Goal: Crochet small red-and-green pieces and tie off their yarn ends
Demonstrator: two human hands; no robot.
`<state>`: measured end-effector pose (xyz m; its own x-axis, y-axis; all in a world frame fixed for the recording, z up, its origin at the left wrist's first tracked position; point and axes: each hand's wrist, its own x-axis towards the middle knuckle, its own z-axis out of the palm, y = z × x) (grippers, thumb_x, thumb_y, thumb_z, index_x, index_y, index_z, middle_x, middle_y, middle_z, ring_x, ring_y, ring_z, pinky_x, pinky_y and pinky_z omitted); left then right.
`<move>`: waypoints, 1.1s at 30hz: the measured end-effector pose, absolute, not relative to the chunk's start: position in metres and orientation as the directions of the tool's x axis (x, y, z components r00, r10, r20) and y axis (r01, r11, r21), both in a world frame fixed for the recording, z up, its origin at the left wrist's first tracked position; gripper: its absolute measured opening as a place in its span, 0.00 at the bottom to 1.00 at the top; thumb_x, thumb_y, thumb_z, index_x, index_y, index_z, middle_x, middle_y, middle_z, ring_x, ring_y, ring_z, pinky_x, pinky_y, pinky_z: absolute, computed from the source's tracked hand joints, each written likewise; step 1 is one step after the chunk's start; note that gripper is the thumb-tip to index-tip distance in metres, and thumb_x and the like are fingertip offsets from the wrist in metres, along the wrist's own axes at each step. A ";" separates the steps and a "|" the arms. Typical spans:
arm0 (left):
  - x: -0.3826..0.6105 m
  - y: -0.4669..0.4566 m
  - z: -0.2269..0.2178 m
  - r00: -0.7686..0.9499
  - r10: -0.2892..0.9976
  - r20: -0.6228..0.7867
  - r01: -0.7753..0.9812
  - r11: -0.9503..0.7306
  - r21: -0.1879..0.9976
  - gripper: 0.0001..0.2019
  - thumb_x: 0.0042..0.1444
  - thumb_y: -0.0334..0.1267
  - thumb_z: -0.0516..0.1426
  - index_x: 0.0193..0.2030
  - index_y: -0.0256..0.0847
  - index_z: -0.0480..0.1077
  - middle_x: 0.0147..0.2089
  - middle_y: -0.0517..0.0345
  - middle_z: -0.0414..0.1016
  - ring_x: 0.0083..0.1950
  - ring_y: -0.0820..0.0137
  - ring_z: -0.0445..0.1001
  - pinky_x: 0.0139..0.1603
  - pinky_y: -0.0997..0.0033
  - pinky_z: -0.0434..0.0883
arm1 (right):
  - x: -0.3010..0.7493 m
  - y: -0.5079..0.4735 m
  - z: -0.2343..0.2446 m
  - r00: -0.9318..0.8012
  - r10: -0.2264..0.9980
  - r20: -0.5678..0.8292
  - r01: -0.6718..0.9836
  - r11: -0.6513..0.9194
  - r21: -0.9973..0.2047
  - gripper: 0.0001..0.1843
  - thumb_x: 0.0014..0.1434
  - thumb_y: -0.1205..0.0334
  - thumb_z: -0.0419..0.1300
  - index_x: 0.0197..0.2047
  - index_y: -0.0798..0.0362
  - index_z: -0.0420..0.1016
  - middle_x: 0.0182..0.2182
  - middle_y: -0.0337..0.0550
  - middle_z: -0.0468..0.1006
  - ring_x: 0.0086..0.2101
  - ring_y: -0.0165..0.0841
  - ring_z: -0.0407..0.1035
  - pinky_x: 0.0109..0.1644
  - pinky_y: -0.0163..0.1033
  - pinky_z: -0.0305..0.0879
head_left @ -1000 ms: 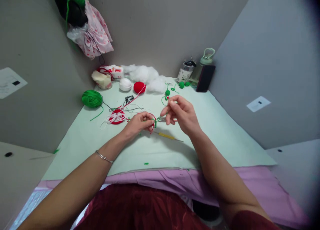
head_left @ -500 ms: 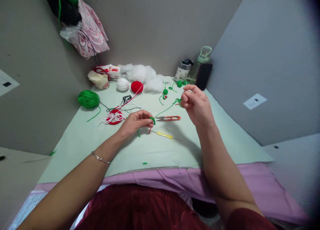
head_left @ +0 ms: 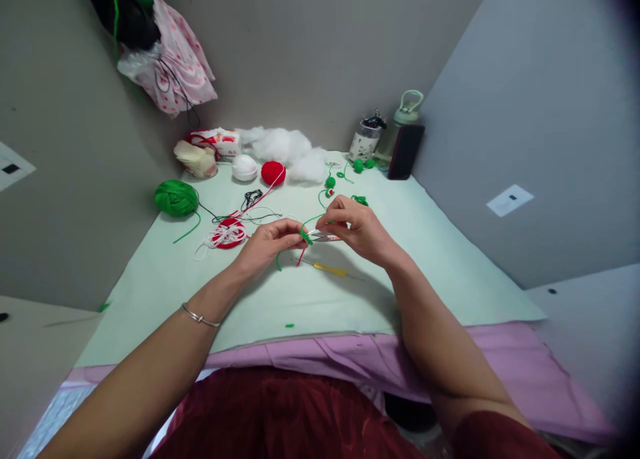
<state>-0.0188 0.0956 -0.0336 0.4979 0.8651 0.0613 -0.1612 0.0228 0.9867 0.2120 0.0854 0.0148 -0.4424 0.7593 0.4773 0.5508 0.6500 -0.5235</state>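
My left hand pinches a small green crocheted piece between thumb and fingertips. A short green tail and a red tail of yarn hang below it. Close beside it, my right hand has its fingers pinched on a thin, pale needle, whose tip meets the green piece. A green yarn strand arcs from the piece toward the right fingers. Orange-handled thread snips lie partly hidden beneath the right hand. Nearer to me, a yellow-handled crochet hook rests on the pale cloth.
Behind the hands are a green yarn ball, a red yarn ball, a white yarn ball and stuffing. White yarn lies on a red piece. At back right stand a phone, a bottle and a decorated cup.
My right hand has come down and left, from well right of the green piece to right beside it. The strand, stretched taut before, now curves loosely. My left hand stays almost in place.
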 end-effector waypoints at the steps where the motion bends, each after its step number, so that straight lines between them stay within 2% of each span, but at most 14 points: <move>1: -0.019 0.095 -0.033 0.499 0.865 0.063 -0.161 0.021 0.987 0.10 0.57 0.41 0.65 0.44 0.40 0.78 0.43 0.55 0.81 0.44 0.68 0.79 0.54 0.64 0.74 | 0.212 0.085 0.015 -0.446 0.758 0.477 0.554 0.652 -0.518 0.07 0.64 0.68 0.62 0.38 0.48 0.82 0.34 0.39 0.71 0.33 0.30 0.66 0.37 0.37 0.61; 14: -0.018 0.093 -0.032 0.516 0.856 0.040 -0.163 0.052 0.985 0.11 0.57 0.41 0.65 0.44 0.39 0.78 0.43 0.54 0.81 0.44 0.68 0.79 0.55 0.64 0.73 | 0.211 0.084 0.016 -0.480 0.744 0.465 0.541 0.668 -0.511 0.08 0.65 0.65 0.61 0.37 0.48 0.82 0.33 0.40 0.71 0.33 0.30 0.67 0.37 0.37 0.62; 20: -0.017 0.093 -0.031 0.524 0.851 0.024 -0.185 0.086 0.979 0.11 0.57 0.41 0.66 0.44 0.39 0.77 0.41 0.55 0.80 0.42 0.69 0.79 0.52 0.66 0.74 | 0.203 0.085 0.013 -0.461 0.765 0.450 0.458 0.640 -0.618 0.05 0.63 0.65 0.63 0.37 0.49 0.82 0.32 0.39 0.71 0.33 0.29 0.67 0.35 0.35 0.62; 25: -0.016 0.087 -0.021 0.512 0.859 0.018 -0.217 0.109 0.970 0.10 0.57 0.41 0.65 0.42 0.40 0.74 0.38 0.58 0.78 0.36 0.72 0.77 0.44 0.68 0.76 | 0.197 0.088 0.004 -0.358 0.825 0.437 0.424 0.561 -0.711 0.04 0.60 0.65 0.65 0.39 0.49 0.81 0.33 0.39 0.73 0.32 0.29 0.67 0.36 0.36 0.64; 27: -0.015 0.086 -0.019 0.522 0.853 0.006 -0.217 0.126 0.968 0.10 0.58 0.42 0.64 0.41 0.40 0.72 0.37 0.58 0.77 0.34 0.71 0.77 0.41 0.67 0.76 | 0.195 0.088 0.003 -0.307 0.867 0.392 0.364 0.488 -0.794 0.06 0.59 0.64 0.66 0.42 0.50 0.80 0.32 0.39 0.74 0.31 0.29 0.68 0.36 0.36 0.67; 30: -0.014 0.086 -0.020 0.527 0.849 -0.027 -0.208 0.159 0.965 0.11 0.56 0.42 0.65 0.38 0.38 0.71 0.34 0.58 0.76 0.33 0.71 0.77 0.38 0.67 0.76 | 0.192 0.084 0.007 -0.339 0.897 0.284 0.237 0.373 -0.897 0.10 0.61 0.61 0.64 0.46 0.50 0.77 0.31 0.37 0.76 0.28 0.29 0.71 0.36 0.37 0.71; 33: -0.013 0.088 -0.023 0.488 0.871 -0.049 -0.225 0.180 0.957 0.12 0.54 0.42 0.66 0.37 0.38 0.71 0.32 0.59 0.76 0.32 0.71 0.77 0.39 0.68 0.76 | 0.189 0.078 0.009 -0.405 0.870 0.280 0.225 0.391 -0.892 0.13 0.65 0.59 0.60 0.52 0.49 0.75 0.34 0.39 0.79 0.31 0.29 0.73 0.39 0.38 0.73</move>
